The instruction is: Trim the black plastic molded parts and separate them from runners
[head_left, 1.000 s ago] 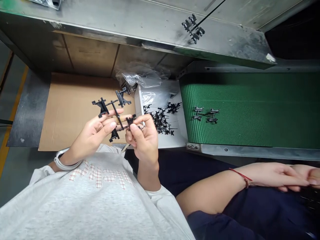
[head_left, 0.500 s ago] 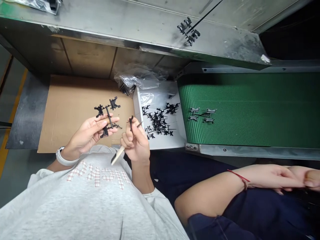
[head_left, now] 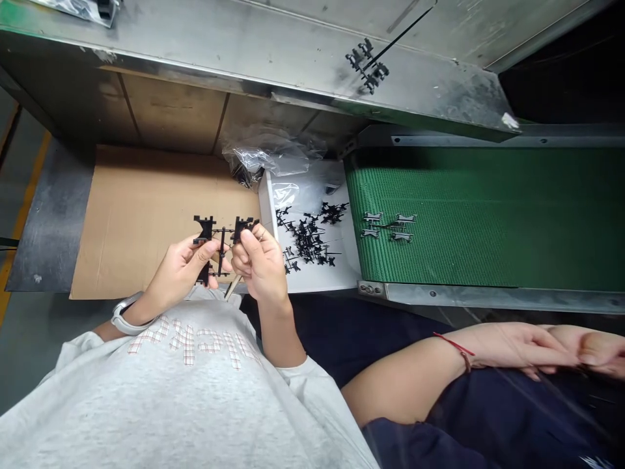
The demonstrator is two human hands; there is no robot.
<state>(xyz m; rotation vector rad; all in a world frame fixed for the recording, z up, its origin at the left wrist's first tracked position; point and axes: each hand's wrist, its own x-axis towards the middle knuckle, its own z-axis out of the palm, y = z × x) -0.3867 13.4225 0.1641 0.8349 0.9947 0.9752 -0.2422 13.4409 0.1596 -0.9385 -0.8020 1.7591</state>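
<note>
Held before my chest is a black plastic sprue, a thin runner with bracket-like parts on its branches. My left hand is closed on its left side, thumb against the lower-left part; the upper-left part rises above the fingers. My right hand pinches the upper-right black plastic part between thumb and fingers. A slim tool with a pale handle pokes out below the right palm; its working end is hidden. The lower-right branch of the runner bears no bracket.
A white tray of several black sprues stands right of the cardboard sheet. Clear plastic bags lie behind. Another sprue rests on the green conveyor belt. One more is on the metal shelf. A co-worker's arm is at right.
My right hand has pulled the lower-right bracket away from the sprue, then come back to pinch the upper-right one. The sprue has turned more upright in my left hand.
</note>
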